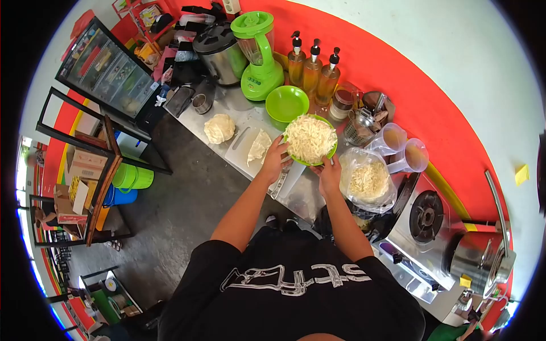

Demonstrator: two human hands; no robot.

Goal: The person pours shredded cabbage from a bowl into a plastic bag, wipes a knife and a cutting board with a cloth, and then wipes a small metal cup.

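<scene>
Left hand: the left hand [275, 161] is clamped on the near left rim of a green bowl [331, 149], fingers curled over the edge
Right hand: the right hand [330, 173] grips the same bowl at its near right rim, so both hands carry it just above the desk [301, 196]
Bowl: it is heaped with pale shredded cabbage [310, 138] and sits roughly level, near the middle of the desk in front of the person
Beside the right hand: an open clear bag [368, 181] with more of the same shreds lies just to the right, touching or nearly touching the bowl; I cannot tell which
Beside the left hand: a white cutting board [245, 149] carries a cut wedge of cabbage [259, 145], and a knife [283, 182] lies near the desk's front edge under the left wrist
Further left: a whole-looking half head of cabbage [219, 128] rests on the desk, apart from the board
Behind: an empty green bowl [286, 103], a green blender [260, 57], three pump bottles [311, 73] and a steel pot [220, 54]
Far right: a gas stove [425, 219] with nothing on the burner
Progress: by my reckoning a good share of the shredding is done, since the bowl and bag are full; the wedge and the half head are not yet cut
</scene>
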